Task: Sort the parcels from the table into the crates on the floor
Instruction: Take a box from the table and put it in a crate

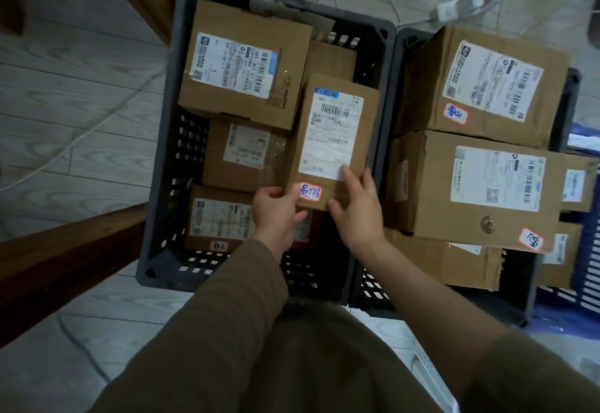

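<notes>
Brown cardboard is filling most of the view: the person is holding a slim parcel [334, 139] over the left grey crate [159, 165], label up, its long axis running away from the body. Both hands are gripping its near short end. The left hand [276, 211] is pinching the left corner and the right hand [357, 214] is clamping the right corner, its fingers [349, 175] curling over the top face onto the label. Neither hand looks nearer than the other. Other boxes are lying along the crate's left side, the far box [243, 65] highest. The open room appears to be the strip along the right wall, directly under the parcel. That wall is touching the second crate [406, 42], which is piled above its rim, so lowering straight down looks safest.
</notes>
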`<state>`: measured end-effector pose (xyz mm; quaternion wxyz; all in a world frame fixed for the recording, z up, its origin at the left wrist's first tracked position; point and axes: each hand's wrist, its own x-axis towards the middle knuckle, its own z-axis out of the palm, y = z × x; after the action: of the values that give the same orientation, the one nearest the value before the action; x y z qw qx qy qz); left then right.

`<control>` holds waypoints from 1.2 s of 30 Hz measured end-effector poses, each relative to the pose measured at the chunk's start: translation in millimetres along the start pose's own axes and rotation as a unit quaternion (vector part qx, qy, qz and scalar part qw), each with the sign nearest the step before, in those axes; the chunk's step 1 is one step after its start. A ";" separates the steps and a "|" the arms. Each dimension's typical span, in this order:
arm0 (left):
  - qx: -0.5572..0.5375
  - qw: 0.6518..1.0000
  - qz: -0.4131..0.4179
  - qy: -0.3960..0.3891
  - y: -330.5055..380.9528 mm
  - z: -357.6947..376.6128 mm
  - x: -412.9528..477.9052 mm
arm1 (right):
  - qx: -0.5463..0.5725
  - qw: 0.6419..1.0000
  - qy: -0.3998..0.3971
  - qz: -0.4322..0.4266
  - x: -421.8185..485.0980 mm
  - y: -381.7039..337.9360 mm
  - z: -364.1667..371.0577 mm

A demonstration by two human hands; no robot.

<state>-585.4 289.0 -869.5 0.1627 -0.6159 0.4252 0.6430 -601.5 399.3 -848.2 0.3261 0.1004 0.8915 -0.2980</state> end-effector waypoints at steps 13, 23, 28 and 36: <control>0.044 0.998 0.049 -0.018 63.6 46.2 23.4 | -0.065 0.997 0.024 -0.036 72.0 -38.1 -37.5; 0.584 0.666 0.463 0.001 82.5 25.3 14.4 | -0.214 0.970 0.028 -0.108 74.6 -30.6 -49.6; 0.696 0.517 0.485 -0.111 86.4 25.2 32.1 | -0.251 0.960 0.011 -0.128 80.5 -27.7 -50.0; 0.706 0.536 0.447 -0.119 90.2 33.2 19.5 | -0.263 0.958 0.002 -0.111 83.5 -32.2 -46.5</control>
<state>-676.9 254.8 -860.4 0.2855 0.0513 0.9379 0.1901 -701.8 399.9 -858.4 0.3043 -0.0881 0.9445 -0.0870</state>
